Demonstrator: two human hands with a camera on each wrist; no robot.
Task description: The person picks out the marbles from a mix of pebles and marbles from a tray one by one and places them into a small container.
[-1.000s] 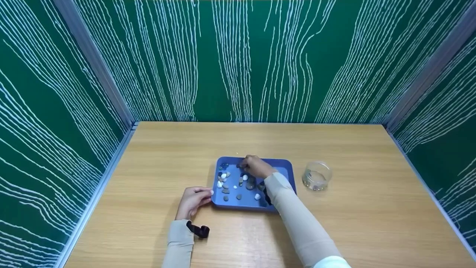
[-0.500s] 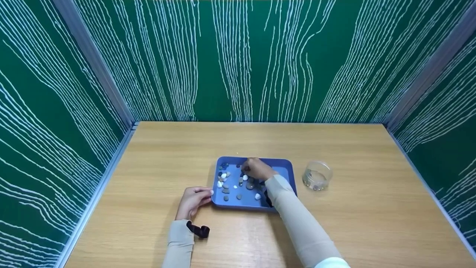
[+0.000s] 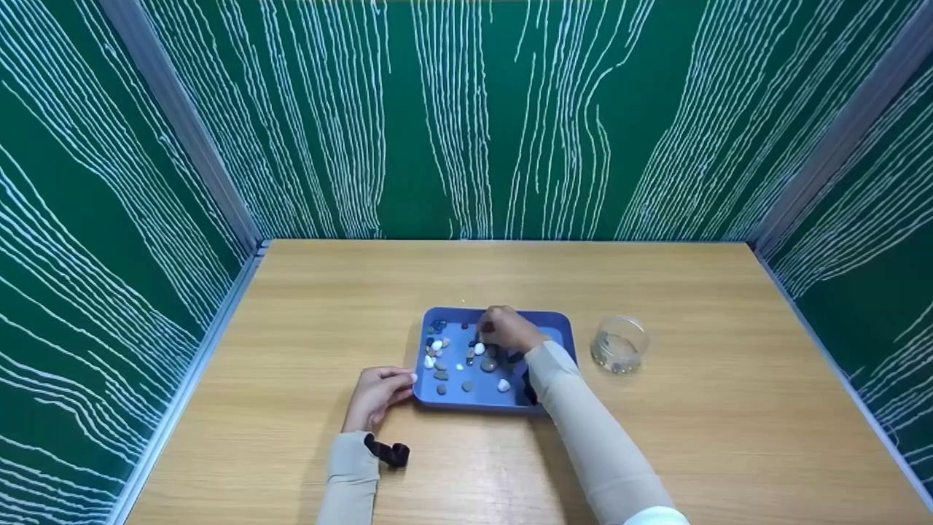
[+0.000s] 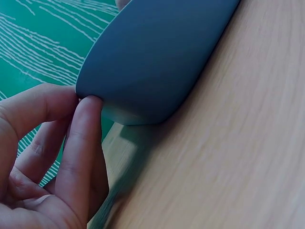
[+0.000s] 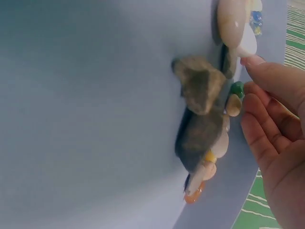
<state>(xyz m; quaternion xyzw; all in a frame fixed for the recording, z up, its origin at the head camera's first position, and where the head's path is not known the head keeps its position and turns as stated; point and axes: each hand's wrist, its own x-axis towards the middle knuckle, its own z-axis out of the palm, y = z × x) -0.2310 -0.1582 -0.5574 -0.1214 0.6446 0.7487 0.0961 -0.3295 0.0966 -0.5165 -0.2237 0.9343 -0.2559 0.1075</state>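
Observation:
My left hand (image 3: 379, 397) is at the front left corner of a blue tray (image 3: 474, 407). In the left wrist view, thumb and forefinger pinch the tray's rim (image 4: 90, 90). Over the tray's back middle, my right hand (image 3: 506, 328) reaches down among scattered pebbles. The right wrist view has its thumb tip beside a white pebble (image 5: 247, 42), with a green stone (image 5: 237, 88) and a tan pebble (image 5: 234, 105) close to the other fingers. I cannot tell whether those fingertips hold a stone. A large grey-brown stone (image 3: 489, 362) lies in front of this hand.
White and brown pebbles (image 3: 437, 346) cluster along the tray's left side, with small blue stones (image 3: 438, 325) behind them. A dark red stone (image 3: 465, 326) lies near the back rim. Right of the tray stands a clear round container (image 3: 619, 345) with some stones at its bottom.
My right hand has shifted slightly right, away from the dark red stone at the back, which now shows beside it. The left hand keeps its place on the rim.

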